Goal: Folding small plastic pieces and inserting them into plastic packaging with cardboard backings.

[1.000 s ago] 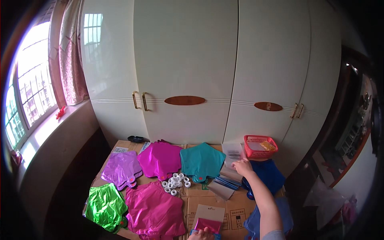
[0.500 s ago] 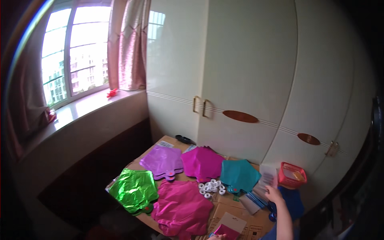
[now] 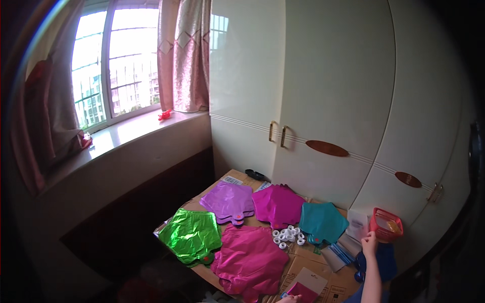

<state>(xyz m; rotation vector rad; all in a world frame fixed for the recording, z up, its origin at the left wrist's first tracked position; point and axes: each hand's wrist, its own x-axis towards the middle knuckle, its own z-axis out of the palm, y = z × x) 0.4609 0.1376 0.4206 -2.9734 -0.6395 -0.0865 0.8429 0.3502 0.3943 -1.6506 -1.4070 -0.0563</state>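
My right hand (image 3: 370,243) reaches to the near side of a red plastic basket (image 3: 378,225), fingers drawn together. Whatever they hold, if anything, is too small to make out. Only the fingers of my left hand (image 3: 291,299) show at the lower edge, closed on a flat white packet (image 3: 311,281) with folded magenta foil at its lower part. Beside my right forearm lie a fan of blue-edged flat packs (image 3: 341,254) and a dark blue foil piece (image 3: 386,262). A clear sleeve (image 3: 357,224) lies left of the basket.
Cardboard covers the table. Flat foil shapes lie on it: green (image 3: 189,235), lilac (image 3: 227,201), pink (image 3: 250,260), magenta (image 3: 278,206) and teal (image 3: 323,222). Several white rolls (image 3: 289,236) are heaped among them. A black object (image 3: 256,174) lies near the cabinet (image 3: 323,101).
My right hand has moved from beside the blue-edged packs and clear sleeve to the basket's near side. The view has shifted, so the scene sits farther right. My left hand stays at the packet.
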